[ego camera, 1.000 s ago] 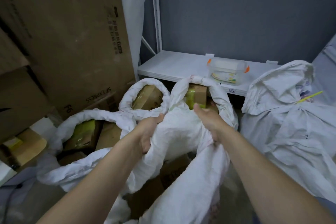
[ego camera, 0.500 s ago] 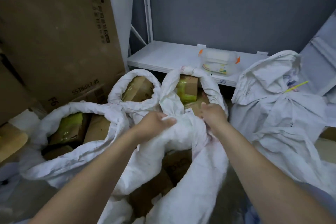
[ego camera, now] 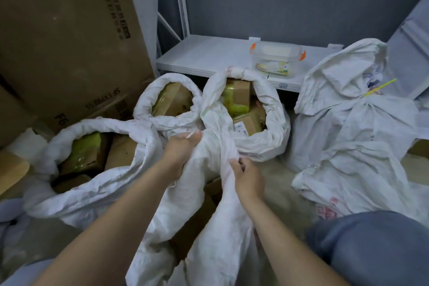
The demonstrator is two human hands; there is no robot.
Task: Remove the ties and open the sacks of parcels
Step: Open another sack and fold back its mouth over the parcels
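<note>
At the left, on the floor, a white woven plastic sack (ego camera: pixel 104 123) lies open, its rim rolled down around brown cardboard parcels (ego camera: pixel 120 153). In the middle, the left hand (ego camera: pixel 180 154) and the right hand (ego camera: pixel 247 177) both hold the bunched rim of the nearest white sack (ego camera: pixel 218 227) with curled fingers, probably to roll it down. At the right, a crumpled white sack (ego camera: pixel 348 123) is closed by a thin yellow-green tie (ego camera: pixel 380 87).

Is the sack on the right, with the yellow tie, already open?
No, the right sack is bunched shut at its neck, where the yellow tie sticks out.
</note>
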